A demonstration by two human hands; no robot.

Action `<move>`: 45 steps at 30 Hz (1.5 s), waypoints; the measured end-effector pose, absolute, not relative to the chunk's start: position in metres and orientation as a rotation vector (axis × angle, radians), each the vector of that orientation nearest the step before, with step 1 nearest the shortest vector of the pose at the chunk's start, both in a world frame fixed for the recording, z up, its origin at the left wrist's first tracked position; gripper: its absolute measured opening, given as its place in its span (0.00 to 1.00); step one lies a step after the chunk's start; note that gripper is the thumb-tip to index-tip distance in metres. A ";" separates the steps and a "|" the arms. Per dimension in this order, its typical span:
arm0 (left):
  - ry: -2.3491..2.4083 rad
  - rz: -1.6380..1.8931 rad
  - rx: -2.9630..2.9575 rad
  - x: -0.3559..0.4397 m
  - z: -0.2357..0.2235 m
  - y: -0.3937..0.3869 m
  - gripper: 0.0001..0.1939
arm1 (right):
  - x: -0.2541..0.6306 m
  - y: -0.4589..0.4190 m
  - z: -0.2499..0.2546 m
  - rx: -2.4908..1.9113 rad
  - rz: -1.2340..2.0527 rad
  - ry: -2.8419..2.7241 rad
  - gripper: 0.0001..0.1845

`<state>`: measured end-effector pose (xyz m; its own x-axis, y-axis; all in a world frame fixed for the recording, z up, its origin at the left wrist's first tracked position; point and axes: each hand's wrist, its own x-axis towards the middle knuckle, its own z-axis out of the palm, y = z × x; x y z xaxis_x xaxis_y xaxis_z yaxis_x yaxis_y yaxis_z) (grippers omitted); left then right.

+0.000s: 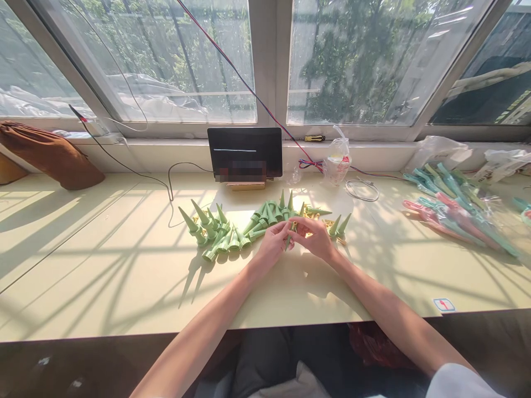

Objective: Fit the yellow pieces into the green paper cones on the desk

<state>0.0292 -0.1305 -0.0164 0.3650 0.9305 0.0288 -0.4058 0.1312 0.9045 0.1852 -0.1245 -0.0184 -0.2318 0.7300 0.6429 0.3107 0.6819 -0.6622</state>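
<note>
My left hand (272, 244) is closed round a small green pointed cone (287, 242), its tip turned down. A small gold-coloured piece (294, 225) shows at the cone's upper end, with the fingers of my right hand (314, 237) pinched at it. Both hands meet just above the table, so part of the cone is hidden. Several more green cones (233, 240) lie and stand in a heap to the left and behind my hands. Beyond my right hand are two upright cones (343, 224) and loose gold-coloured pieces (331, 223), partly covered by the hand.
A dark-screened tablet (244, 145) stands at the back of the pale table (157, 298). Nearby are a tied plastic bag (337, 160), a coiled cable (362, 189) and a yellow cutter (315, 138). Wrapped green and pink items (460, 213) lie right, a brown bag (53, 157) left.
</note>
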 end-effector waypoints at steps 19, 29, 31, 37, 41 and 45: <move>1.136 1.406 1.311 0.009 0.000 -0.115 0.21 | 0.187 -0.122 -0.021 -0.972 0.506 -1.686 0.17; 1.374 1.167 1.786 -0.002 0.005 -0.113 0.19 | 0.188 -0.116 -0.028 -1.168 0.394 -1.863 0.11; 1.461 1.110 1.853 -0.005 0.002 -0.112 0.17 | 0.187 -0.117 -0.028 -1.183 0.406 -1.872 0.11; 1.528 0.950 1.902 -0.007 -0.006 -0.110 0.13 | 0.186 -0.117 -0.029 -1.199 0.414 -1.896 0.12; 1.557 0.902 1.985 -0.009 -0.008 -0.110 0.11 | 0.186 -0.116 -0.031 -1.210 0.416 -1.905 0.11; 1.582 0.897 2.070 -0.009 -0.011 -0.109 0.08 | 0.186 -0.117 -0.030 -1.228 0.423 -1.916 0.11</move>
<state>-0.0094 -0.1088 -0.0106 0.1607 0.9536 0.2545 0.7085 -0.2910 0.6430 0.1858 -0.1168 -0.0301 -0.2048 0.8710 0.4466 0.6022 0.4718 -0.6440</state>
